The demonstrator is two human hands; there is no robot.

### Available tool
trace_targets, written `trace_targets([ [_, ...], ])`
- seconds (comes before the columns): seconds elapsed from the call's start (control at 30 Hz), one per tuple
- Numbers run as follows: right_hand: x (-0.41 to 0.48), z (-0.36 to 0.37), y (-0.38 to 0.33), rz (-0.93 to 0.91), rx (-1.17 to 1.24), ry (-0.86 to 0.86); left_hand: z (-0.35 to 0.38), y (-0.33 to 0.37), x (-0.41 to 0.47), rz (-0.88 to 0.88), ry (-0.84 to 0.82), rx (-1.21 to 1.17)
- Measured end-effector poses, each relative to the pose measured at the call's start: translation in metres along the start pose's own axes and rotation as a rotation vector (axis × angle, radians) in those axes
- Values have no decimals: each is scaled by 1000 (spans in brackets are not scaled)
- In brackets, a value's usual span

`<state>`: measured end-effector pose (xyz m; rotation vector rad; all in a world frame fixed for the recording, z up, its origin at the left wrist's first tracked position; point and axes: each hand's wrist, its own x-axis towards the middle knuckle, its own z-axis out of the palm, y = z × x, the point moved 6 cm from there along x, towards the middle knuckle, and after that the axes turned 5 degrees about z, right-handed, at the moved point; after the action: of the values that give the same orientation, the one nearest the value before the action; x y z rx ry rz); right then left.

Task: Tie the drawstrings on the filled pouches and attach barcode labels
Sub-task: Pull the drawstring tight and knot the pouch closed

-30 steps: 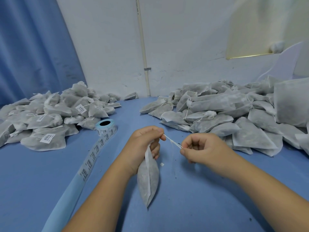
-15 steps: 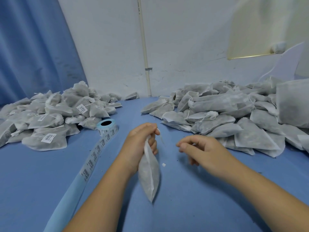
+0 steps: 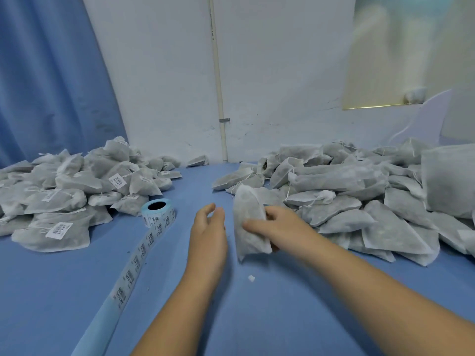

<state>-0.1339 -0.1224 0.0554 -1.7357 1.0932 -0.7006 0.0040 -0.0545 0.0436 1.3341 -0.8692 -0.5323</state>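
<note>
Currently the pouch (image 3: 248, 222) is held upright near the middle of the table (image 3: 257, 317) by the right hand (image 3: 280, 227), with the thumb laid across its front and the fingers curled behind. The left hand (image 3: 208, 232) is positioned just left of it, fingers loosely spread, holding nothing. For labelling, a flat face is best presented leftward, and one label is peeled from the roll (image 3: 158, 210) at the left.
</note>
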Motion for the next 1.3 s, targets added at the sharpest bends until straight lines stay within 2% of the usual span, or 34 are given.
trace_targets([
  [0.13,36,7,0,75,105,-115,1,-4,3,50,27,131],
  [0.17,42,6,2,76,34,-69,2,-3,2,88,26,182],
  [0.27,47,-7,-3,-29,-398,203,10,-3,-1,190,-55,389],
  [0.4,36,-28,-25,-244,-537,326,24,-12,-7,265,-195,587],
  [0.53,13,-77,-56,-466,-676,548,30,-10,-8,302,-232,586],
  [0.6,2,-104,-66,-506,-818,639,30,-9,-9,310,-236,582],
  [0.77,2,-136,-47,-240,-1413,548,33,-7,-14,339,-264,594],
  [0.83,3,-142,-38,-151,-1521,548,33,-5,-17,351,-269,600],
  [0.93,3,-150,-35,-144,-1480,588,31,-1,-20,397,-256,595],
  [1.07,2,-164,-41,-242,-1103,632,29,6,-23,440,-227,572],
  [1.2,-6,-180,-58,-283,-809,669,32,10,-26,491,-234,557],
  [1.3,-24,-182,-79,-392,-609,688,32,15,-30,536,-228,553],
])
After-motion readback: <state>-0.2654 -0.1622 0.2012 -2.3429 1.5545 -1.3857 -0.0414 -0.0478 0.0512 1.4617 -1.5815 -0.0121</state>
